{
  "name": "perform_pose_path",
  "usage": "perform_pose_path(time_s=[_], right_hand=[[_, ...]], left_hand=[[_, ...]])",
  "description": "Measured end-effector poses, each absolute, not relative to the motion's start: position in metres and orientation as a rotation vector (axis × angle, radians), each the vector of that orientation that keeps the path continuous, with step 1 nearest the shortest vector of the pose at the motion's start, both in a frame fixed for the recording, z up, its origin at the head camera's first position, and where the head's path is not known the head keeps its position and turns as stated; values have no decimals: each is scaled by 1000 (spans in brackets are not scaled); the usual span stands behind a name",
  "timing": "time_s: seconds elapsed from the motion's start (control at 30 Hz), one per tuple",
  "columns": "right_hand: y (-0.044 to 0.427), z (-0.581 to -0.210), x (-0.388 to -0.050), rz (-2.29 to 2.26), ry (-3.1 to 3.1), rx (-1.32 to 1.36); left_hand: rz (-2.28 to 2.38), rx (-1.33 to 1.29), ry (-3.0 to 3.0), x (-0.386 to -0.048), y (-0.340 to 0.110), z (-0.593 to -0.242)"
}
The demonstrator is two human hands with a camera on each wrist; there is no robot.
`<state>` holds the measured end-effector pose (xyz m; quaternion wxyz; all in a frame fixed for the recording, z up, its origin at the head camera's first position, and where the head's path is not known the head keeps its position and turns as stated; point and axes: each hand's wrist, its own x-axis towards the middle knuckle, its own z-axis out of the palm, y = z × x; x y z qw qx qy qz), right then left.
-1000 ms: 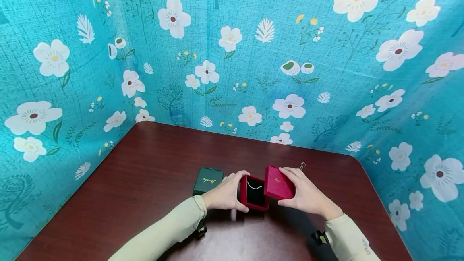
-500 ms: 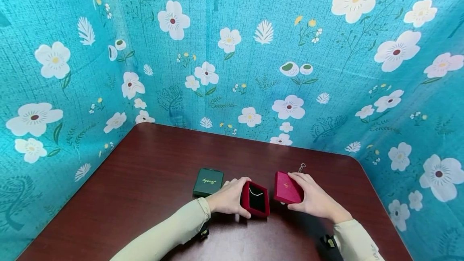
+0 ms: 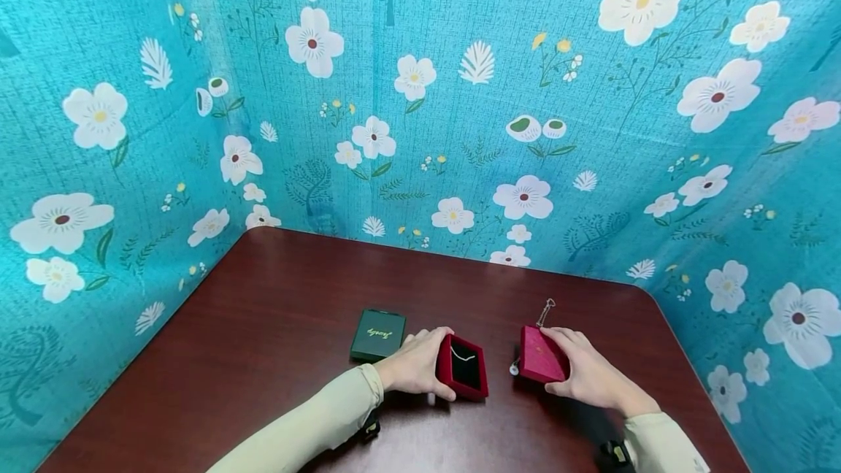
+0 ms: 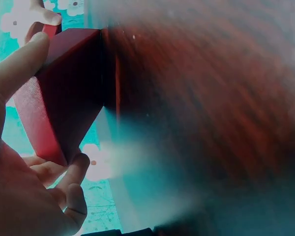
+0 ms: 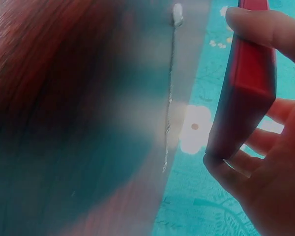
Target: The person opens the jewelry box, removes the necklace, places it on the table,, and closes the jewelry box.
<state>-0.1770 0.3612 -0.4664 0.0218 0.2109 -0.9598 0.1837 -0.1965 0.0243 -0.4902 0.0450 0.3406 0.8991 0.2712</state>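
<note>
As the head view shows, the left hand [image 3: 415, 365] grips an open red box [image 3: 445, 367] near a green box [image 3: 377, 334]; the right hand [image 3: 594, 378] pinches a red lid [image 3: 542, 358] above a silver chain [image 3: 544, 312]. In the left wrist view, the hold spans 2 sides of the red box; in the right wrist view, lid and chain stand apart.

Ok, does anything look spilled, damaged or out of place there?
Nothing looks spilled or damaged. Only the silvery chain stands out: it lies loose on the table, partly hidden by the red lid in the head view, while a pale strand sits inside the open red box.
</note>
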Motion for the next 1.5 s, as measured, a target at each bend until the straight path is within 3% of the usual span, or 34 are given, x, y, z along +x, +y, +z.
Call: perform_pose_path(time_s=[0.7, 1.5], right_hand=[[400, -484, -179, 533, -3038, 596], [410, -494, -178, 568, -3177, 498]], left_hand=[[413, 1048, 2927, -199, 27, -493], [293, 1004, 2862, -194, 32, -495]])
